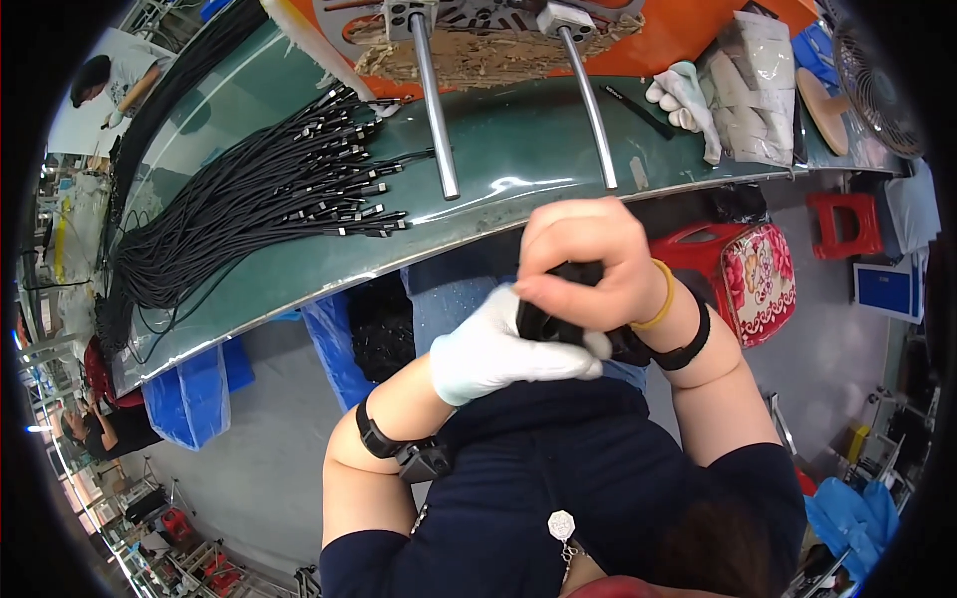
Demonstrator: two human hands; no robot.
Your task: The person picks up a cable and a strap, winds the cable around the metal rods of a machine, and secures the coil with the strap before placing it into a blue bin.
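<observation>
Head cam: biggest thing here is the green table (518, 140) running across the top, with a fat bundle of black cables (214, 219) spread over its left part. Both arms are bent at the elbow, so the forearms angle inward and the hands meet in front of the belly, just off the table's near edge. Left hand (498, 354) has a white glove on and sits lower, pointing right, thumb side up, wrapped around a black thing (538, 321). Right hand (588, 264) is bare and sits above it, knuckles up, fingers curled round toward the thumb in a tight loop, gripping the same piece from the top. So the black thing is right between the two hands, mostly covered and kinda blurry, can't really tell its shape. Smallest bit: a yellow wristband (655, 296) on the right wrist.
</observation>
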